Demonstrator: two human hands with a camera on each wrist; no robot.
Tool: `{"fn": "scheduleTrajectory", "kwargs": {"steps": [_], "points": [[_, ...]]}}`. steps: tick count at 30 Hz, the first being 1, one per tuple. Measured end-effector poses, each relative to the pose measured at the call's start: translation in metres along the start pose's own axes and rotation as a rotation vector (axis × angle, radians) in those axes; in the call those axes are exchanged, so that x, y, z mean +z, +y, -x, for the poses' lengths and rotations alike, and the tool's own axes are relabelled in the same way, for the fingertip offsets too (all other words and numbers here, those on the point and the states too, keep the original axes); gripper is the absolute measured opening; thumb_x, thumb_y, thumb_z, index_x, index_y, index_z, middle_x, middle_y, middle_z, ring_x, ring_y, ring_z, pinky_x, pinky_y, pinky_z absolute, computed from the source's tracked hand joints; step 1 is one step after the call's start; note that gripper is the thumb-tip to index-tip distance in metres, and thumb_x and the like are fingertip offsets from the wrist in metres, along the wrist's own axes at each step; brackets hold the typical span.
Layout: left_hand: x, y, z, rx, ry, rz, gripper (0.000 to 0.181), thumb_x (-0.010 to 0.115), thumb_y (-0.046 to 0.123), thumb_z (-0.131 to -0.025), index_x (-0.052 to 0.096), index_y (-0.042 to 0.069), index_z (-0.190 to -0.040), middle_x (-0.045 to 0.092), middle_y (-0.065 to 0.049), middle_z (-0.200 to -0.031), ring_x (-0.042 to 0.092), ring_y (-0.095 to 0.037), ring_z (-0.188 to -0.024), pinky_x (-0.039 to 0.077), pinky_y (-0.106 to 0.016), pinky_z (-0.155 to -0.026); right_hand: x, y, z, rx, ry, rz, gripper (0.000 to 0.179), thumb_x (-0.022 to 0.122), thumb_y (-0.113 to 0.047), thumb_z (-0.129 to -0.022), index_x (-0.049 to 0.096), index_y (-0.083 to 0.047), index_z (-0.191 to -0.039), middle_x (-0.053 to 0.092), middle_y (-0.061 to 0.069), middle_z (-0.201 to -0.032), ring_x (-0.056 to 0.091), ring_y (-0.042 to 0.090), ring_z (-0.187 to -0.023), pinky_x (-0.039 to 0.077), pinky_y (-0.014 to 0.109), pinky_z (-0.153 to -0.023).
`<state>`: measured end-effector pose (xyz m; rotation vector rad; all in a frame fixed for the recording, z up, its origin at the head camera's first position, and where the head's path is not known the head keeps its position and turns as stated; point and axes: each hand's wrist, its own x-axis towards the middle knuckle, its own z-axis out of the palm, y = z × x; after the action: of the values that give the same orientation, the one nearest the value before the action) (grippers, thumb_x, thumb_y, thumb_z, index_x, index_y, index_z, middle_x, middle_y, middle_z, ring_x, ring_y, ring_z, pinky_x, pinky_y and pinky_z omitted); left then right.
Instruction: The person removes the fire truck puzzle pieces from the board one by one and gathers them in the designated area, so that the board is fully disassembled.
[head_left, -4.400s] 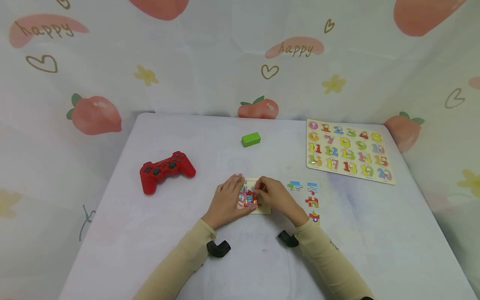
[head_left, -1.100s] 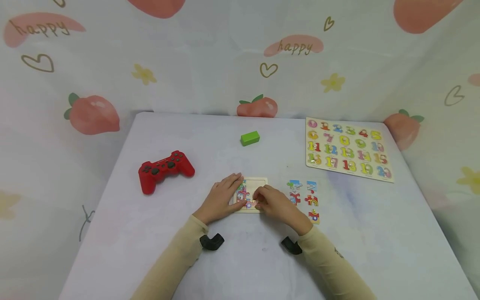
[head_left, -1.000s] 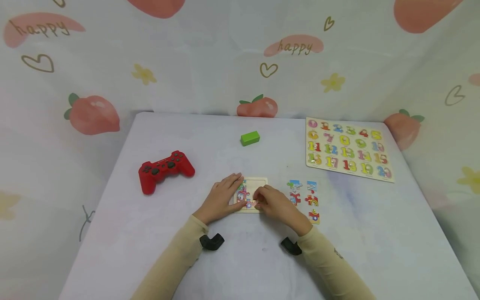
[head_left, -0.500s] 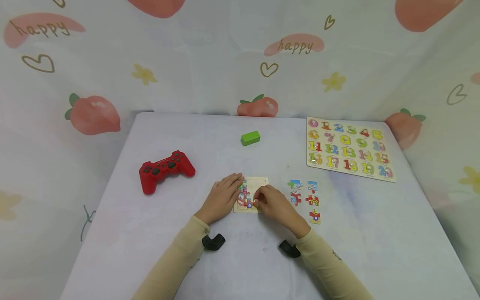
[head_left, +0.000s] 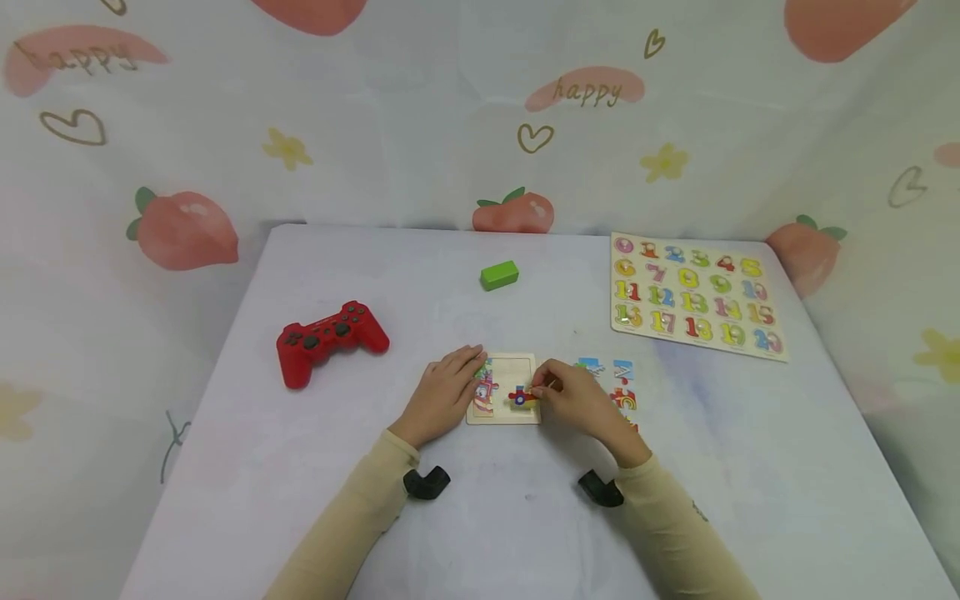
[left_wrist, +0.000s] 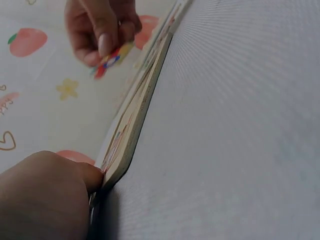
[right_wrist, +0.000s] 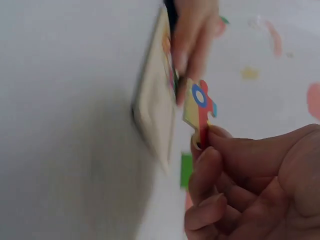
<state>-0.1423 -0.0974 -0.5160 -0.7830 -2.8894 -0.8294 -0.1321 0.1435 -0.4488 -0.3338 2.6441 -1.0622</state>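
Observation:
A small wooden jigsaw tray [head_left: 513, 367] lies on the table, with picture pieces [head_left: 483, 396] along its left side and bare wood to the right. My left hand [head_left: 442, 392] rests on its left edge with straight fingers; in the left wrist view the thumb [left_wrist: 90, 176] touches the tray's rim. Between thumb and fingers, my right hand [head_left: 581, 404] pinches a jigsaw piece [right_wrist: 200, 102], red and yellow with a blue ring. The piece is tilted above the tray's lower right part. More loose jigsaw pieces [head_left: 622, 372] lie right of the tray, partly hidden by the right hand.
A red game controller [head_left: 332, 342] lies to the left. Behind the tray stands a green block [head_left: 499, 276]. A number puzzle board [head_left: 697, 296] is at the back right. Patterned cloth [head_left: 405, 117] hangs behind the table.
My right hand has lifted the ringed piece out of the tray and moved right with it. Earlier, another red piece went from the tray to the loose pieces. The left hand stays on the tray.

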Motion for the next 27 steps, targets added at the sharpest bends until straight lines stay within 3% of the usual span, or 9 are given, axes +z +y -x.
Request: {"fn": "scheduleTrajectory", "kwargs": {"steps": [6,11,18,27], "points": [[0.0,0.0,0.0,0.01,0.014,0.007,0.046,0.047,0.023,-0.1,0.044,0.012,-0.144,0.04,-0.002,-0.151,0.032,-0.02,-0.141,0.038,-0.044,-0.098,-0.038,0.025,0.026,0.032,-0.009,0.038,0.007,0.065,-0.013,-0.091,0.061,-0.008,-0.091,0.064,0.002,-0.084,0.052,0.014,-0.071,0.044,0.027,-0.061],[0.001,0.0,0.0,0.009,0.027,0.009,0.046,0.047,0.023,-0.1,0.045,0.011,-0.144,0.041,-0.002,-0.15,0.033,-0.02,-0.14,0.038,-0.044,-0.097,-0.053,0.044,0.043,0.06,-0.068,0.035,0.004,0.063,-0.009,-0.092,0.059,-0.007,-0.091,0.064,0.003,-0.085,0.052,0.013,-0.068,0.044,0.026,-0.058],[0.002,-0.002,-0.001,-0.007,0.019,-0.007,0.047,0.047,0.025,-0.1,0.043,0.013,-0.145,0.041,-0.001,-0.149,0.033,-0.018,-0.14,0.038,-0.043,-0.097,-0.052,0.057,0.046,0.052,-0.135,0.041,0.005,0.064,-0.006,-0.09,0.059,-0.007,-0.087,0.061,0.001,-0.081,0.053,0.014,-0.072,0.045,0.025,-0.059],[0.0,0.0,-0.001,0.002,0.022,0.011,0.045,0.046,0.022,-0.1,0.044,0.012,-0.144,0.042,-0.001,-0.149,0.034,-0.019,-0.14,0.038,-0.043,-0.096,-0.045,0.057,0.046,0.076,-0.107,0.085,0.007,0.065,-0.004,-0.089,0.059,-0.007,-0.085,0.061,0.0,-0.078,0.052,0.013,-0.069,0.044,0.025,-0.057]]}}
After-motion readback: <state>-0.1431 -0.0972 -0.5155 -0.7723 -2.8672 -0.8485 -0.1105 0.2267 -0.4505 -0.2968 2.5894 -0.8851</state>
